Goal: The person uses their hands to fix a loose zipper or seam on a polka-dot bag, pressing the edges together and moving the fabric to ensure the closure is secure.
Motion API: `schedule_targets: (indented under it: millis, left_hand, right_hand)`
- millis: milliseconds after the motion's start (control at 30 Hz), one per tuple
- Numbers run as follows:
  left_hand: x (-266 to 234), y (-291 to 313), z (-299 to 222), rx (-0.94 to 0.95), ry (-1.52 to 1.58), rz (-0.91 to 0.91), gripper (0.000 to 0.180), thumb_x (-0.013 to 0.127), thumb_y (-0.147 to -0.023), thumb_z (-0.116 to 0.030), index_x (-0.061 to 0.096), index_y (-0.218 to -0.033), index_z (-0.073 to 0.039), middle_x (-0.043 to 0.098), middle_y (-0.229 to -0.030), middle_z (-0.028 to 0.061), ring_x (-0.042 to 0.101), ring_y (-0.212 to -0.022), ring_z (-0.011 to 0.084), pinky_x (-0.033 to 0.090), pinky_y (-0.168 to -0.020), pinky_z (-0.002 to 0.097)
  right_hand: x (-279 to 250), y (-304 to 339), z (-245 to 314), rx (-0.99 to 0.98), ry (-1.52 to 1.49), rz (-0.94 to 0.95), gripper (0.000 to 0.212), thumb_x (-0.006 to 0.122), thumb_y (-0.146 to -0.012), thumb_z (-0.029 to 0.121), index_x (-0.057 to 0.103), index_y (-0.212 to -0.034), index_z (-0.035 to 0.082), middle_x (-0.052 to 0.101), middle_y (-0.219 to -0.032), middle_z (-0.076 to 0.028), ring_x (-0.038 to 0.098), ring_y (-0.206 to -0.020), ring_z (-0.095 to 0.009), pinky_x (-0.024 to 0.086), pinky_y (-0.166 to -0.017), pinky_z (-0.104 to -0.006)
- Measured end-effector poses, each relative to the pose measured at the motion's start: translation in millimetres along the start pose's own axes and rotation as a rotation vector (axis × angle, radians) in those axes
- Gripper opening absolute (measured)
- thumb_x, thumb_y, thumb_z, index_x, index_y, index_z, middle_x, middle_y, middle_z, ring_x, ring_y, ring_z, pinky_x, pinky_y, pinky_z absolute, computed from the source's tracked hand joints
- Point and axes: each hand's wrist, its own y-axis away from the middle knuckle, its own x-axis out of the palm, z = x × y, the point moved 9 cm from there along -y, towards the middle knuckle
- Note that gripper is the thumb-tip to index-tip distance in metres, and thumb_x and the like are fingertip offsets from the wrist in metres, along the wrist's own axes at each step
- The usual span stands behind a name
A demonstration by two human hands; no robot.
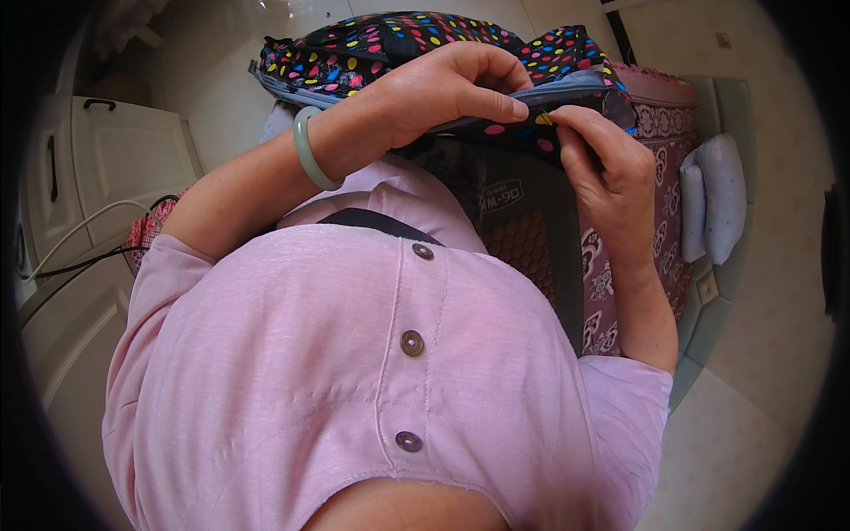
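Note:
A black bag (390,42) with multicoloured polka dots lies across the far side of my lap, a grey-blue zipper (575,85) running along its near edge. My left hand (452,88) grips that zippered edge, thumb on top and the other fingertips hidden behind the fabric. Just to the right, my right hand (611,164) pinches the edge of the bag between thumb and forefinger. Whether a zipper pull sits in that pinch is too small to tell. A pale green bangle (307,149) circles my left wrist.
Under my right forearm is a patterned pink-red cover (651,124), with a dark mat (522,243) beside it. A pale folded cushion (715,199) rests at the right. White cabinets (133,142) and a cable (75,234) are on the left.

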Motion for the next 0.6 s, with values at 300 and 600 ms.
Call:
schedule_targets:
  millis: [300,600]
  left_hand:
    - [3.5,1.5,1.3,-0.018,-0.03,-0.001,0.022,0.071,-0.087,-0.013,0.063,-0.105,-0.002,0.062,-0.089,-0.0003,0.058,-0.081,0.0061,0.048,-0.073,0.0209]
    - [1.6,1.5,5.5,-0.03,-0.111,0.005,0.025,0.071,-0.087,-0.014,0.06,-0.107,-0.001,0.06,-0.091,0.0,0.057,-0.082,0.0064,0.048,-0.073,0.0216]
  right_hand:
    - [4.3,1.1,-0.2,0.016,0.03,0.031,0.018,0.065,-0.083,0.001,0.064,-0.1,0.001,0.067,-0.09,-0.016,0.066,-0.08,-0.034,0.052,-0.07,-0.0385]
    - [11.4,-5.7,4.6,-0.021,0.101,0.089,0.009,0.06,-0.085,0.003,0.058,-0.094,0.003,0.063,-0.083,-0.016,0.063,-0.078,-0.035,0.049,-0.065,-0.0426]
